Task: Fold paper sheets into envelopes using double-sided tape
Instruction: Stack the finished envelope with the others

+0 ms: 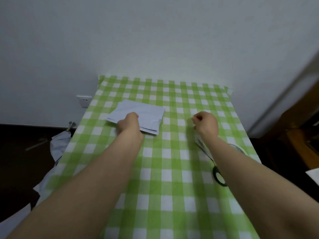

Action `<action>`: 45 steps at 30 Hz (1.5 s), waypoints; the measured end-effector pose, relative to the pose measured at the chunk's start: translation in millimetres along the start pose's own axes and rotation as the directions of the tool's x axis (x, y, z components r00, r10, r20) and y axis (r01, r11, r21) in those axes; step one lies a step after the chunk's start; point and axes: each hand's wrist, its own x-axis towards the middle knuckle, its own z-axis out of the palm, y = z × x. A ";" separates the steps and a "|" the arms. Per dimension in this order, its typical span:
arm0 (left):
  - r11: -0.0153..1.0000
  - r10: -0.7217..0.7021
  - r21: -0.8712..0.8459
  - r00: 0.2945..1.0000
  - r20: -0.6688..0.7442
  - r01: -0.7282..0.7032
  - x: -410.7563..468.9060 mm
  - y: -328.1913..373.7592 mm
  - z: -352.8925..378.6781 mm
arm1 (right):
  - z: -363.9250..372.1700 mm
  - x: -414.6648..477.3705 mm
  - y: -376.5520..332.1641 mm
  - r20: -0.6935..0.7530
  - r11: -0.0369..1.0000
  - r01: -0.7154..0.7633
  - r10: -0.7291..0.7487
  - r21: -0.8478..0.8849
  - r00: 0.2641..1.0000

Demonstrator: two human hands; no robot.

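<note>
The right forearm (229, 152) hides most of the scissors (218, 176); under the left hand (128, 125), the paper stack (138, 112) is partly covered.

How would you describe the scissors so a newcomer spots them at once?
Start at the green-checked tablecloth and follow its right side. The scissors lie there, partly hidden under the right forearm. Their dark loop handle sets them apart from the pale paper stack under the left hand.

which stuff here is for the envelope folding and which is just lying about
For the job: stack of paper sheets under the left hand; scissors and tape roll by the right arm.

Just there: checked tablecloth; wall socket.
</note>
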 end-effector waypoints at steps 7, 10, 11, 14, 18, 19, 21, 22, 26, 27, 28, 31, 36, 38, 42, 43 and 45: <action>0.742 0.479 0.510 0.876 0.049 -0.434 -50.9 -32.4 24.6 | -50.3 8.1 32.6 0.106 0.966 -0.049 0.078 -0.254 0.991; 0.586 0.506 0.552 0.800 0.322 -0.593 -65.2 -53.7 32.4 | -49.8 6.2 39.9 0.184 0.926 -0.065 0.143 -0.372 0.972; 0.542 0.494 0.549 0.770 0.404 -0.636 -69.1 -60.2 34.2 | -49.6 6.2 41.1 0.191 0.912 -0.059 0.148 -0.405 0.970; 0.471 0.434 0.518 0.698 0.569 -0.714 -80.2 -75.5 37.1 | -46.3 6.2 45.8 0.232 0.883 -0.010 0.133 -0.469 0.964; 0.497 0.343 0.507 0.696 0.630 -0.704 -87.5 -85.7 42.2 | -42.4 2.2 48.5 0.230 0.818 0.068 0.080 -0.571 0.970; 0.498 0.326 0.510 0.697 0.639 -0.701 -89.2 -87.1 43.8 | -41.9 1.4 49.2 0.226 0.807 0.082 0.065 -0.584 0.972; 0.503 0.299 0.515 0.699 0.649 -0.694 -92.8 -88.1 45.2 | -41.8 -0.1 50.4 0.206 0.832 0.084 0.038 -0.549 0.978; 0.508 0.289 0.513 0.698 0.655 -0.692 -94.2 -88.5 45.5 | -43.6 0.3 51.5 0.176 0.872 0.072 0.016 -0.485 0.984; 0.505 0.277 0.518 0.698 0.660 -0.690 -99.9 -88.2 44.4 | -68.6 7.7 49.5 -0.107 0.997 -0.002 -0.006 -0.082 0.994; 0.502 0.276 0.522 0.700 0.659 -0.689 -102.1 -89.1 44.6 | -78.4 9.1 49.5 -0.171 1.000 -0.005 0.002 -0.016 0.985; 0.502 0.274 0.525 0.703 0.656 -0.687 -105.6 -90.2 45.8 | -89.1 9.9 50.5 -0.224 0.998 0.004 0.009 0.058 0.975; 0.495 0.269 0.512 0.685 0.677 -0.701 -125.7 -98.3 53.5 | -121.1 2.2 61.0 -0.334 0.944 -0.011 0.127 0.328 0.934; 0.466 0.252 0.454 0.606 0.754 -0.759 -175.5 -118.3 68.4 | -166.9 -32.8 103.2 -0.469 0.906 -0.116 0.316 0.407 0.825; 0.461 0.240 0.438 0.584 0.776 -0.772 -193.9 -128.7 71.9 | -180.3 -52.6 125.2 -0.445 0.880 -0.166 0.379 0.446 0.811; 0.447 0.218 0.385 0.516 0.829 -0.807 -230.6 -159.4 74.1 | -204.1 -100.0 169.0 -0.405 0.831 -0.309 0.508 0.462 0.760; 0.455 0.203 0.368 0.497 0.843 -0.811 -239.4 -169.0 74.5 | -207.6 -110.0 182.7 -0.380 0.800 -0.352 0.556 0.487 0.739; 0.460 0.162 0.343 0.457 0.875 -0.819 -256.8 -189.8 74.2 | -211.0 -129.9 213.5 -0.301 0.725 -0.434 0.643 0.535 0.704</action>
